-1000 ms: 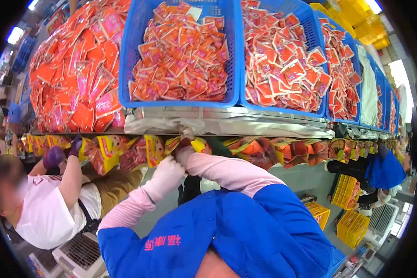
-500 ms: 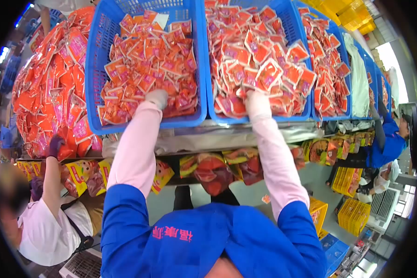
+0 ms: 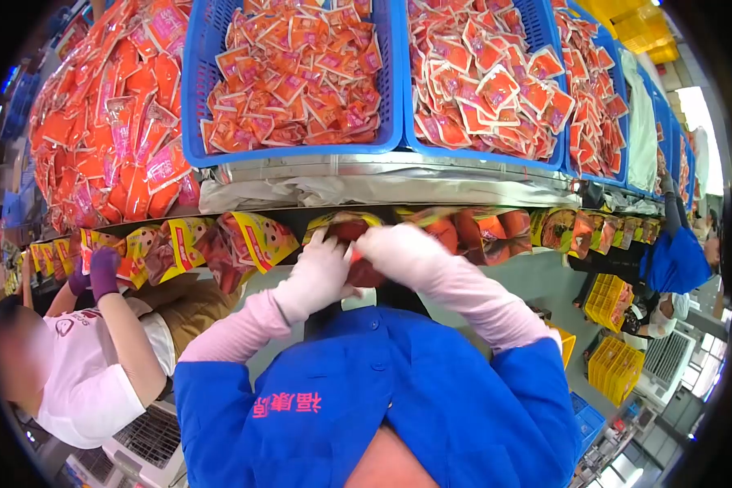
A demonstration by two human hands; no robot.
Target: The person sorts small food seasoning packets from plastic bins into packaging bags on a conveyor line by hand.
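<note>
Both of my hands wear pale gloves and meet over a yellow-and-red food bag (image 3: pixel 346 220) in the row at the front edge. My left hand (image 3: pixel 319 275) grips the left side of this bag, its fingers partly curled. Just to the right, my right hand (image 3: pixel 403 254) is closed over the bag's mouth and smeared by motion. What its fingers hold is hidden. Beyond the bag stand a blue basket (image 3: pixel 293 153) of small red sachets (image 3: pixel 301 81) and a second blue basket (image 3: pixel 484 154) filled with similar sachets (image 3: pixel 480 73).
A large heap of red packets (image 3: pixel 110 122) lies at the left. Beside me, a co-worker's purple-gloved hand (image 3: pixel 104 272) is at the bag row. More bags (image 3: pixel 256 240) hang along the edge. Yellow crates (image 3: pixel 614 370) stand on the floor at right.
Both my hands have come back from the two sachet baskets to the bag at the front edge. The view has shifted, so the baskets sit higher. The co-worker's hand moved to the bags.
</note>
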